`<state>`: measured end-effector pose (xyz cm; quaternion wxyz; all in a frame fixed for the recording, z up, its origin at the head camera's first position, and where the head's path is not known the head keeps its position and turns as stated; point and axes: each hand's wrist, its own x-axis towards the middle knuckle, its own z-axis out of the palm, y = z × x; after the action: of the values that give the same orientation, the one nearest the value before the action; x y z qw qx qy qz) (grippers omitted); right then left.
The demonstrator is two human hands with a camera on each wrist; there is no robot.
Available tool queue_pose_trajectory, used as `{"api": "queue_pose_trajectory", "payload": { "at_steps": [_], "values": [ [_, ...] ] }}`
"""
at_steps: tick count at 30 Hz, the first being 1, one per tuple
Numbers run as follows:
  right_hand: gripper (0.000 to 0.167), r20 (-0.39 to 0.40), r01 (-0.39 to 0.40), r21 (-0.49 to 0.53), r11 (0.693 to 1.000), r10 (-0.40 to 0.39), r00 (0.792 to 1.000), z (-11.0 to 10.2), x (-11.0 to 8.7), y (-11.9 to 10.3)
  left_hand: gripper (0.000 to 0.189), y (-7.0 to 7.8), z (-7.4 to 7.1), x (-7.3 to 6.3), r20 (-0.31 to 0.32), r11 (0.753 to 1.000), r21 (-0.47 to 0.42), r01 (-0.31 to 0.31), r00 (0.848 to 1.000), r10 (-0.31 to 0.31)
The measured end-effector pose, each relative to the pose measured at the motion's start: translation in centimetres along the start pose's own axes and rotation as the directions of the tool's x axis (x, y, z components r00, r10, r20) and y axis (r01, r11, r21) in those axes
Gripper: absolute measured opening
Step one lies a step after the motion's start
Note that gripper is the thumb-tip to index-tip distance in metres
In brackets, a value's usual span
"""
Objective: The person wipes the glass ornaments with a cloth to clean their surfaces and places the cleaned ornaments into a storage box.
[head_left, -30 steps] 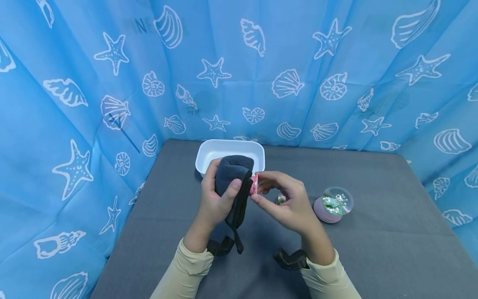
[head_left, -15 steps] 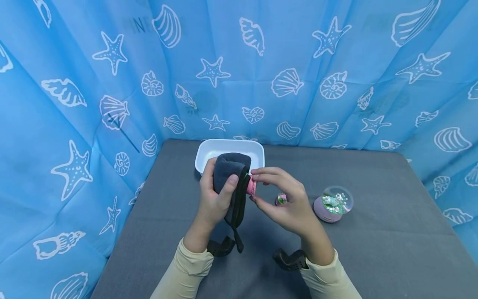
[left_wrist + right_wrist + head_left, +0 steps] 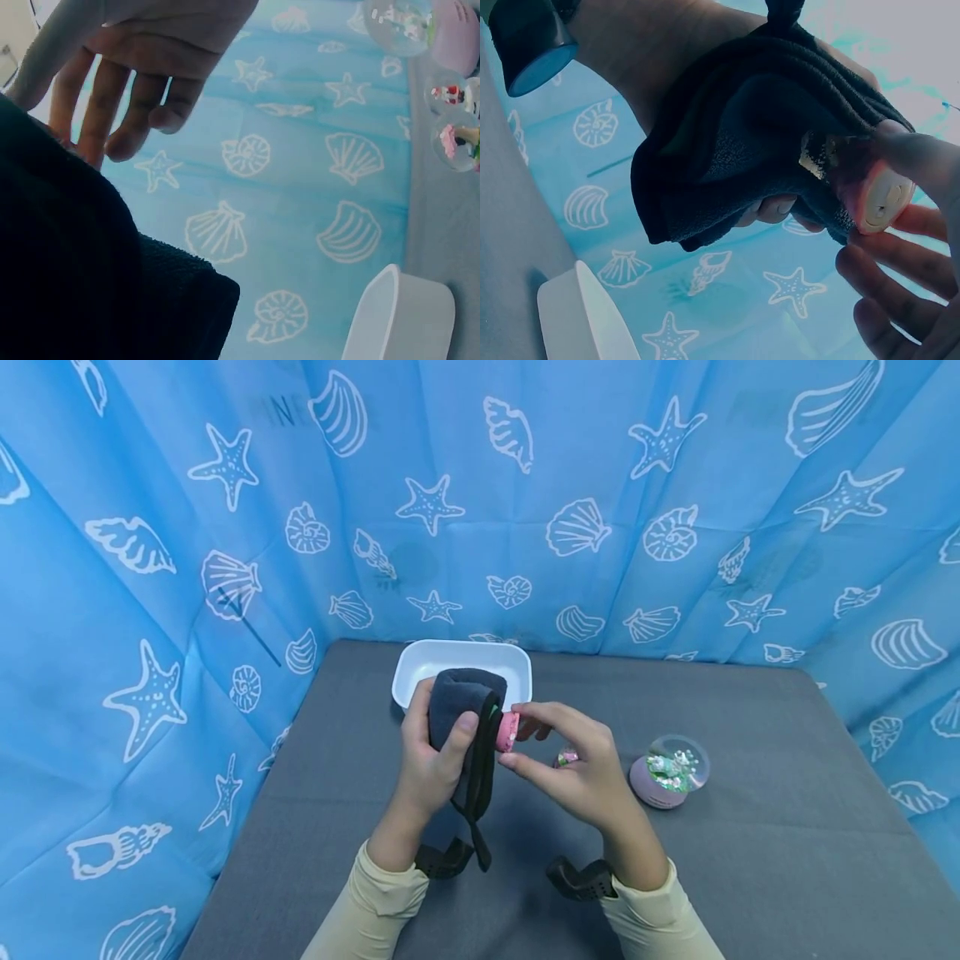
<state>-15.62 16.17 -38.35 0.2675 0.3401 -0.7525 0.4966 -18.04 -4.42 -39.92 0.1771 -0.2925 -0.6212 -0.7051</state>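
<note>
A folded dark grey towel with black edging and a hanging loop is held in my left hand, thumb across its near side. Out of its right side sticks a small pink round base, apparently of a small snow globe. Thumb and fingertips of my right hand pinch this base. The right wrist view shows the base's pale underside, turned away from the towel. Cloth and shadow mostly hide the part inside the folds. The hands are above the grey table, in front of a white tub.
Behind the hands stands the white tub. A larger snow globe with a lilac base is on the right. Two small snow globes, one with a red figure and one with a pink tree, stand nearby. A blue shell-print curtain encloses the table.
My right fingers spread off the pink base half a second ago and now pinch it again. The base has turned slightly. The left hand keeps hold of the towel with little movement.
</note>
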Motion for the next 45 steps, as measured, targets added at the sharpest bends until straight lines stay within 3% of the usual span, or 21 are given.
{"api": "queue_pose_trajectory", "payload": {
  "at_steps": [6,11,14,19,24,29,36,45],
  "values": [
    [0.052,-0.014,-0.053,0.015,0.998,0.053,0.999,-0.03,-0.13,0.18,0.062,0.40,0.32,-0.08,0.017,1.000,-0.003,0.006,1.000,-0.006],
    [0.032,-0.014,-0.100,0.031,0.995,0.100,0.995,0.02,-0.28,0.19,0.061,0.43,0.46,-0.18,0.014,1.000,-0.016,0.003,1.000,-0.003],
    [0.038,-0.004,-0.115,0.035,0.993,0.115,0.993,0.08,-0.28,0.11,0.061,0.37,0.43,-0.15,0.006,1.000,-0.008,-0.003,1.000,0.003],
    [0.043,0.006,-0.087,0.044,0.995,0.086,0.996,0.18,-0.18,0.05,0.063,0.32,0.24,-0.10,-0.015,1.000,0.013,-0.010,1.000,0.010],
    [0.050,-0.004,-0.002,0.039,0.999,0.002,1.000,0.28,-0.07,0.01,0.064,0.23,0.05,-0.05,-0.033,1.000,0.011,-0.005,0.999,0.006],
    [0.039,-0.003,0.065,0.053,0.996,-0.065,0.998,0.48,0.02,-0.11,0.063,0.19,-0.10,0.00,-0.059,1.000,0.021,0.003,0.998,-0.001],
    [0.047,-0.005,0.072,0.049,0.996,-0.071,0.997,0.51,0.06,-0.23,0.062,0.26,0.05,-0.04,-0.077,1.000,0.021,0.020,0.997,-0.018],
    [0.042,-0.018,0.068,0.025,0.997,-0.068,0.998,0.24,0.03,0.00,0.063,0.15,0.04,-0.05,-0.045,1.000,0.018,0.002,0.999,-0.001]
  ]
}}
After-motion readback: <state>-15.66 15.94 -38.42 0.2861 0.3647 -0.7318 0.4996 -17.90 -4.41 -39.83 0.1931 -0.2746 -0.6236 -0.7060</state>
